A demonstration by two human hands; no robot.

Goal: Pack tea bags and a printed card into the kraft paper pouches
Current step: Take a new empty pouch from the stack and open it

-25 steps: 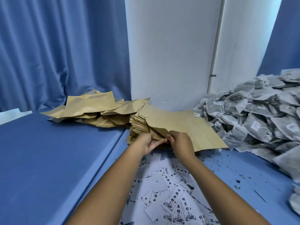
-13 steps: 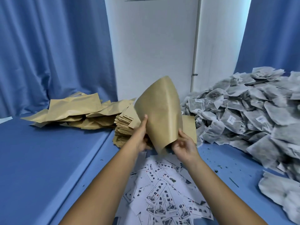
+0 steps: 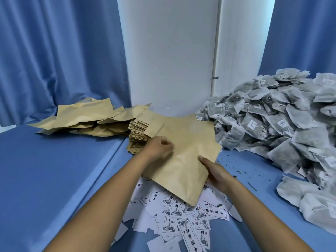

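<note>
**One pouch held over the cards, ready for opening**

A single kraft pouch (image 3: 183, 157) is held above the printed cards (image 3: 183, 220) near the tabletop's front edge. It is pinched at its side by the right hand (image 3: 218, 174). The left hand (image 3: 158, 147) is blurred, fingers curled at its other edge, probably to part the mouth. The tea bags (image 3: 272, 120) are heaped toward the right edge.

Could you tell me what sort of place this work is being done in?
Probably a small hand-packing station rather than a factory line: a blue-covered table holds a heap of tea bags, a stack of kraft pouches and loose printed cards, with blue curtains behind.
</note>
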